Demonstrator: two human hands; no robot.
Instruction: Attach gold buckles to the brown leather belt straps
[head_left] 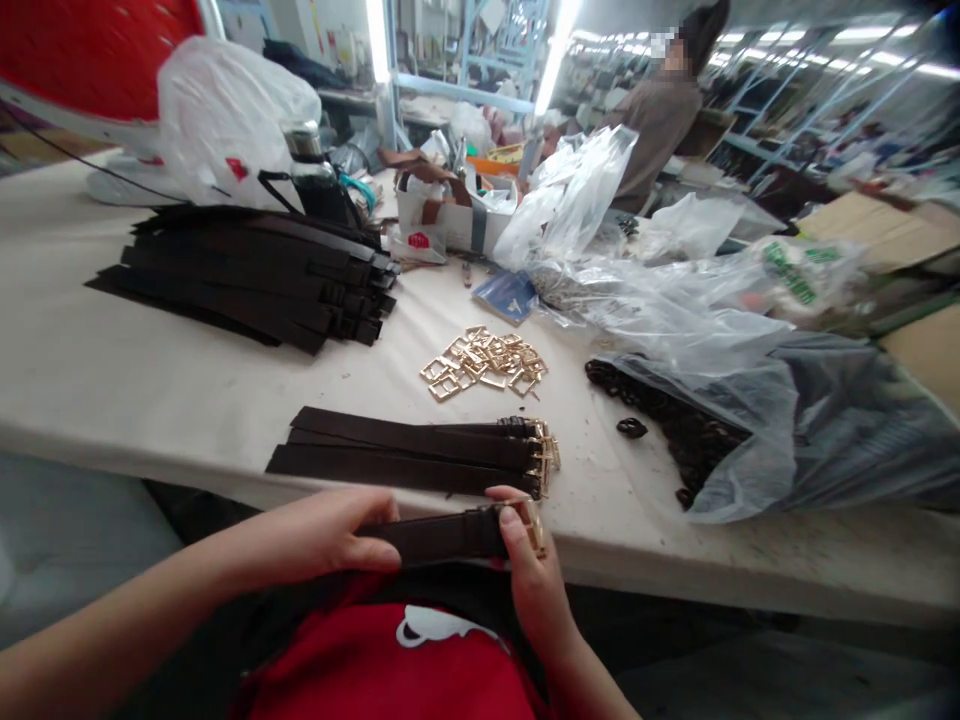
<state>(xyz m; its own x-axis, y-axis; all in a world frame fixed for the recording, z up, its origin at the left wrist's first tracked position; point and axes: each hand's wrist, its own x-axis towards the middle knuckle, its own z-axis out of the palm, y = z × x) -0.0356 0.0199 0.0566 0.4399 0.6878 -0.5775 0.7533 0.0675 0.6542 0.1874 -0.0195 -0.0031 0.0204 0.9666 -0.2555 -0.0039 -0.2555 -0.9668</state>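
Grip of the left hand (341, 532) is closed, thumb over fingers, on a flat dark brown leather-like strap (442, 538); grip of the right hand (536, 570) is clamped on the same strap at its other end, thumb pressed on top just beside a gold rectangular metal buckle (535, 525); the strap lies roughly level between the two hands, in front of the near edge of a desk (187, 400) covered in cream cloth, and above a red garment (375, 665) with a white print.

Just beyond the hands, a small bundle of dark brown straps (405, 447) rests on the desk, gold buckles at its right end; farther back, a loose heap of gold rectangular metal buckles (487, 360) lies near a blue booklet-like item (506, 295); to the left is a larger stack of blackish-brown flat straps (247, 265), well apart from the hands.

On the right, a translucent plastic bag (825, 430) lies open with small dark looped pieces (697, 430) at its mouth; one dark piece (631, 428) sits apart on the cloth; behind the desk is a person in a brown top (656, 120).
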